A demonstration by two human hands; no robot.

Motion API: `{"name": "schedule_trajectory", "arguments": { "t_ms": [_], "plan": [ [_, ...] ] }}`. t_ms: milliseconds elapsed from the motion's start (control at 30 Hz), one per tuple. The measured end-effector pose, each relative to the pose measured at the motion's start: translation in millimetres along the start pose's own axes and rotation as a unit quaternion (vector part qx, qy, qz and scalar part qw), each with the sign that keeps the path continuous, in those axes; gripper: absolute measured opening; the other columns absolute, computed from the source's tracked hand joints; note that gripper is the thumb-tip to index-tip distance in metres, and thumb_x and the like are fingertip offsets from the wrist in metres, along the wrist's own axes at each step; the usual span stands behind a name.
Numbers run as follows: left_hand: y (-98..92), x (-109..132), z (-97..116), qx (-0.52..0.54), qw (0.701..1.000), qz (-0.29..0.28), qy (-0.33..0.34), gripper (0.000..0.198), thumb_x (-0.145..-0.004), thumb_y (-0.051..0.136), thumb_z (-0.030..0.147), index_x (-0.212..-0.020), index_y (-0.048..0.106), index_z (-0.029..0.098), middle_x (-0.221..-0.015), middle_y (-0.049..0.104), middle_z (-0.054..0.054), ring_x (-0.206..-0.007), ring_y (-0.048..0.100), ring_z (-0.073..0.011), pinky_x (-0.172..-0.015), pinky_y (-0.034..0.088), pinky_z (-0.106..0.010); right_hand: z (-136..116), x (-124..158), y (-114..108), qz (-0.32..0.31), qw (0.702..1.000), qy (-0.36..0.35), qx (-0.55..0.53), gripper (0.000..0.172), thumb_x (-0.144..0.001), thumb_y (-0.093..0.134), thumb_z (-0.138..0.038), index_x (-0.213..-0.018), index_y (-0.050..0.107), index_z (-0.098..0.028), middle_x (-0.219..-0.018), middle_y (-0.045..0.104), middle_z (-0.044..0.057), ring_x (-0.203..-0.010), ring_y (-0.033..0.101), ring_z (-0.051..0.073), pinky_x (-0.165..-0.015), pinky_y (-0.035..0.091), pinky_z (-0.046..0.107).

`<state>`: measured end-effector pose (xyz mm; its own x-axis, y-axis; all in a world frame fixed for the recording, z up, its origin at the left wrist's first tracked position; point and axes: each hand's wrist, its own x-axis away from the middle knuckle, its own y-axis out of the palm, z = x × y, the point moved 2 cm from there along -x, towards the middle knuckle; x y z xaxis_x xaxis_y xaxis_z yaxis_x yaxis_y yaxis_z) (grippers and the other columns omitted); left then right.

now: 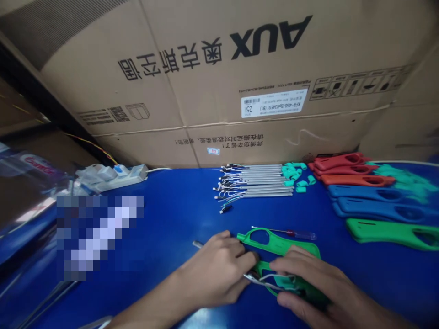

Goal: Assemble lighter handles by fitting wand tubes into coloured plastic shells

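Note:
My left hand (222,269) is closed around a thin metal rod (198,245), whose end sticks out at the left. My right hand (308,285) holds a green plastic handle shell (264,266), with its thumb and fingers on either side. White wires (270,276) and a teal piece (286,281) show between the hands, over that shell. Another green shell (281,243) with an oval opening lies just beyond my hands. Behind it rests a screwdriver (298,234) with a clear and red handle. My left palm is hidden.
Metal rods with wires (262,180) lie in a row at the back, beside teal caps (291,171). Red (343,163), blue (370,193) and green shells (394,233) line the right. A power strip (123,179) stands back left, before a large cardboard box (192,100).

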<state>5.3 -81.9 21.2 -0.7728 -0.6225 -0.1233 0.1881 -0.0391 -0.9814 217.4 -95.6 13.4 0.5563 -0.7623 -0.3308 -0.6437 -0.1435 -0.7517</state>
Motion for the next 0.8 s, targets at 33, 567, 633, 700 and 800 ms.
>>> {"name": "schedule_trajectory", "arguments": {
  "t_ms": [33,567,633,700,800],
  "plan": [
    [-0.8,0.2,-1.9,0.006,1.000,-0.002,-0.007,0.016,-0.091,0.046,0.023,-0.095,0.061,0.018,-0.071,0.064,-0.003,-0.063,0.060,-0.0193,-0.064,0.044,-0.034,3.1,1.6,-3.1,-0.027,0.999,0.027,-0.010,0.038,-0.082,0.068,-0.032,-0.120,0.060,-0.033,-0.114,0.070,0.003,-0.106,0.066,0.025,-0.082,0.059,0.032],
    [-3.1,-2.0,7.7,0.127,0.987,0.097,-0.002,0.033,-0.084,0.063,0.037,-0.109,0.062,0.016,-0.091,0.067,-0.008,-0.082,0.061,-0.0242,-0.076,0.052,-0.043,0.2,-8.6,-5.4,-0.049,0.993,0.027,-0.107,0.048,-0.076,0.057,-0.008,-0.122,0.058,-0.021,-0.113,0.068,0.006,-0.102,0.066,0.017,-0.085,0.056,0.024],
    [1.3,-4.2,9.7,0.159,0.983,0.087,-0.008,0.018,-0.091,0.056,0.031,-0.103,0.063,0.018,-0.088,0.066,-0.006,-0.082,0.060,-0.0214,-0.076,0.051,-0.039,-0.8,-8.1,-3.9,-0.051,0.993,0.019,-0.109,0.048,-0.077,0.056,-0.009,-0.124,0.056,-0.021,-0.115,0.067,0.007,-0.103,0.065,0.017,-0.085,0.055,0.024],
    [3.7,-5.2,10.1,0.191,0.978,0.077,-0.025,0.013,-0.095,0.051,0.023,-0.095,0.063,0.019,-0.087,0.064,-0.005,-0.081,0.057,-0.0192,-0.074,0.050,-0.036,-0.6,-7.3,-4.0,-0.065,0.992,0.027,-0.108,0.051,-0.076,0.057,-0.011,-0.126,0.055,-0.021,-0.117,0.065,0.008,-0.103,0.065,0.017,-0.086,0.055,0.024],
    [3.1,-3.7,9.4,0.230,0.969,0.073,-0.047,0.010,-0.095,0.050,0.021,-0.092,0.059,0.018,-0.091,0.062,-0.005,-0.085,0.055,-0.0182,-0.077,0.049,-0.034,-0.1,-7.1,-6.4,-0.092,0.990,0.041,-0.103,0.052,-0.074,0.061,-0.011,-0.124,0.056,-0.021,-0.120,0.064,0.008,-0.106,0.064,0.018,-0.089,0.054,0.025]
  ]
}}
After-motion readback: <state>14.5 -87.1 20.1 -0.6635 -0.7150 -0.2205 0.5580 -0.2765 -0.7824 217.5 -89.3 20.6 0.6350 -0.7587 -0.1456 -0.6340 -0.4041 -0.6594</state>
